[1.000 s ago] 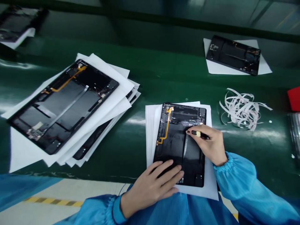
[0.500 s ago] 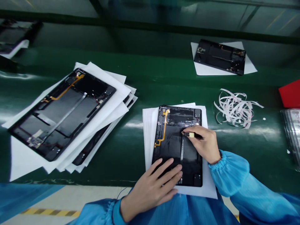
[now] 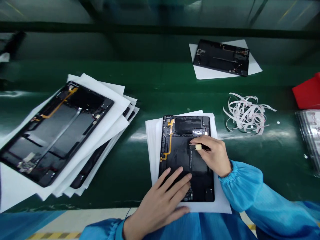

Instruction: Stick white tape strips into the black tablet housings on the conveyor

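The black tablet shell (image 3: 181, 151) lies open side up on white sheets (image 3: 222, 201) at the near edge of the worktop (image 3: 125, 180), directly in front of the person. The left hand (image 3: 162, 199) has its fingers spread and lies flat across the shell's lower left part, grasping nothing, and that reads as the steadying job: light, even pressure should do, with the fingertips kept off the small board (image 3: 190, 192) just beside them. The right hand (image 3: 215, 155) is closed to a pinch, thumb against fingers, on a small dark piece with a pale block (image 3: 198, 147) (whether this is a tool or a part of the device, I cannot tell). Its tip is at the upper end of the pale strip (image 3: 191, 160) that runs down the middle of the shell; whether the two touch is too small to make out. Good work here would mean keeping that pinch low and close to the tip, moving along the strip's line rather than across it, and keeping well away from the orange ribbon cable (image 3: 170, 140) on the left, which looks easy to snag.
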A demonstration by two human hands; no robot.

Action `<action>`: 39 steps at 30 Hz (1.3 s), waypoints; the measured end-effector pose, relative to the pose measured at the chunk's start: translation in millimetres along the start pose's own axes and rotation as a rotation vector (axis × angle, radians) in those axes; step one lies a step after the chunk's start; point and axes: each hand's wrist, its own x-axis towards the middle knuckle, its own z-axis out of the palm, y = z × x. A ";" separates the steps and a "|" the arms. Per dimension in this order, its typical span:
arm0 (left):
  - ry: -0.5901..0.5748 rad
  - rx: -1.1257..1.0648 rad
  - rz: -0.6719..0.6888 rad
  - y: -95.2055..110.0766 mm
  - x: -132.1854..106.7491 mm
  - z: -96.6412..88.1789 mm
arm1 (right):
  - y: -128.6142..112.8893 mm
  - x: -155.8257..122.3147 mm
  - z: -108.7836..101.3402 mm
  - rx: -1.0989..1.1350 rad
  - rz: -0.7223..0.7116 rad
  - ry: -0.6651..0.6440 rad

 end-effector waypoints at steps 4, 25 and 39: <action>0.010 0.009 0.006 -3.2 2.7 0.7 | -0.9 -1.1 -0.3 0.036 -0.005 -0.005; 0.058 -0.029 0.021 -4.1 3.4 4.9 | 8.2 -10.5 7.2 -0.110 -0.033 0.068; 0.063 -0.054 0.004 -2.7 4.2 5.8 | 8.3 -10.1 8.5 -0.173 -0.054 0.056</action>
